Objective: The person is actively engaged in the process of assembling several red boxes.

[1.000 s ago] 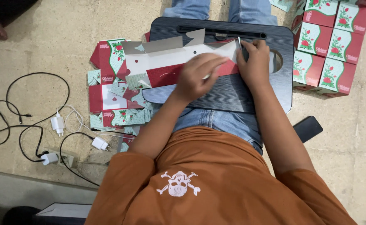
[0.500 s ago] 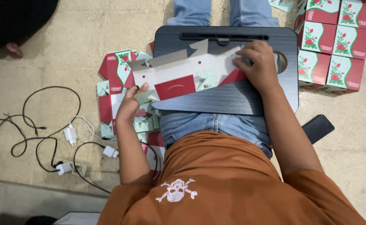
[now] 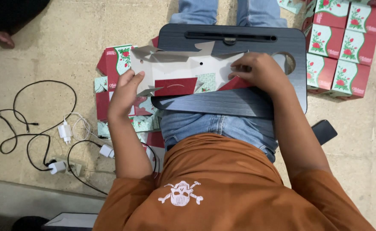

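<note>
While our left hand grips the left end of the flat carton blank with fingers curled round its edge, our right hand presses it, fingertips down, onto the dark lap tray.

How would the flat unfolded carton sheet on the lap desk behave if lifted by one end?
The carton sheet looks like thin card, so probably light. Creased panels and loose flaps suggest it would bend and sag at the folds. That may be why the left hand and right hand hold opposite ends.
</note>
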